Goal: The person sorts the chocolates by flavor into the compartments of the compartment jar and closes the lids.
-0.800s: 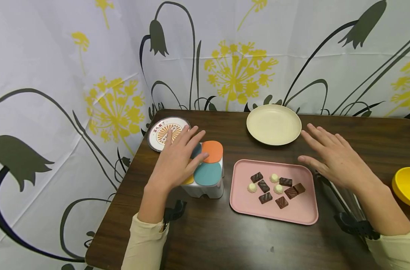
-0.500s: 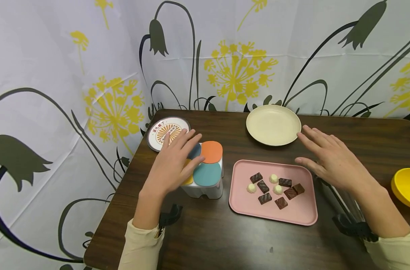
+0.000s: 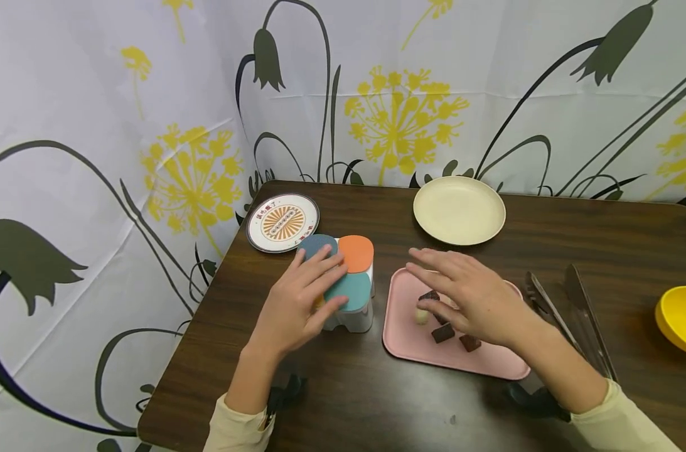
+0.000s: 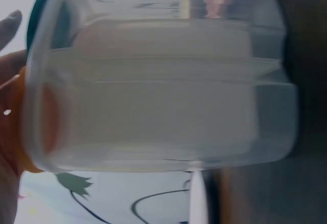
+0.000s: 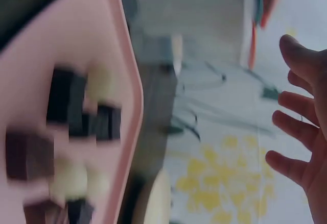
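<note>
My left hand (image 3: 311,285) lies on top of a clear plastic container (image 3: 351,319) with four coloured lids, its straight fingers spread over the blue-grey lid (image 3: 314,243) and the teal lid (image 3: 351,289); the orange lid (image 3: 356,253) is uncovered. The left wrist view is filled by the container's clear wall (image 4: 163,96). My right hand (image 3: 450,285) hovers open, fingers pointing left, over a pink tray (image 3: 401,336) of dark chocolates (image 3: 443,333) and white candies (image 3: 421,316), hiding several of them. The right wrist view shows the tray (image 5: 120,66) blurred.
A cream plate (image 3: 459,209) sits at the back of the dark wooden table, and a patterned plate (image 3: 283,223) at the back left. Metal tongs (image 3: 568,311) lie right of the tray. A yellow bowl (image 3: 681,317) stands at the right edge. A flowered curtain hangs behind.
My right hand has swung left from beside the cream plate to over the pink tray, uncovering the tongs. My left hand slid back slightly on the lids.
</note>
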`<state>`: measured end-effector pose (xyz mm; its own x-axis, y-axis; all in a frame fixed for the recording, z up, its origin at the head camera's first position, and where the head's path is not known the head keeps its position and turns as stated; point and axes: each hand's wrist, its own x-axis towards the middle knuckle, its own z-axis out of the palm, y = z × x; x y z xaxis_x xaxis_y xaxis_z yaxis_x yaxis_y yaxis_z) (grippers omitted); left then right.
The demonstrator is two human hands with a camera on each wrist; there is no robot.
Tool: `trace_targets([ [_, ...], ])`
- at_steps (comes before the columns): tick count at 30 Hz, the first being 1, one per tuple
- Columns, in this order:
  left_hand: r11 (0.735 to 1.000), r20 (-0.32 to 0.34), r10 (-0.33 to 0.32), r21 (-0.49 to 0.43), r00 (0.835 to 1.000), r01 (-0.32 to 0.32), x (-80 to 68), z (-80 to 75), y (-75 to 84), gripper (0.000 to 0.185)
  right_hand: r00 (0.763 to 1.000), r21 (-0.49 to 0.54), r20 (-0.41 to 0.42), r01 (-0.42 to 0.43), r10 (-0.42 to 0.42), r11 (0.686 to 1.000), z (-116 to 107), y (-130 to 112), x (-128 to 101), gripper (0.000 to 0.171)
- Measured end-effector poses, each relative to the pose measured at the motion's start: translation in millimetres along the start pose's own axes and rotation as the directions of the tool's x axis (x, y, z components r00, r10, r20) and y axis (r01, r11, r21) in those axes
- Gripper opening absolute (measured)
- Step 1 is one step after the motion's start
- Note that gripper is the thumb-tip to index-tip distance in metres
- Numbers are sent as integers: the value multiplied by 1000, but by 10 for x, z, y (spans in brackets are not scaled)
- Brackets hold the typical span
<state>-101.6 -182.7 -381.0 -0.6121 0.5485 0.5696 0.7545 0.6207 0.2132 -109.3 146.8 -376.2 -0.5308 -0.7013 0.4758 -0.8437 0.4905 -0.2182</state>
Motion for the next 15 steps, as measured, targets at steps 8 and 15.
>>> trace_targets([
  [8, 998, -87, 40, -34, 995, -43, -118, 163, -33, 58, 992, -24, 23, 126, -125, 992, 404, -273, 329, 54],
  [15, 995, -136, 38, -83, 990, -49, -125, 195, -62, 58, 984, -78, -4, 176, -177, 981, 576, -320, 452, 49],
])
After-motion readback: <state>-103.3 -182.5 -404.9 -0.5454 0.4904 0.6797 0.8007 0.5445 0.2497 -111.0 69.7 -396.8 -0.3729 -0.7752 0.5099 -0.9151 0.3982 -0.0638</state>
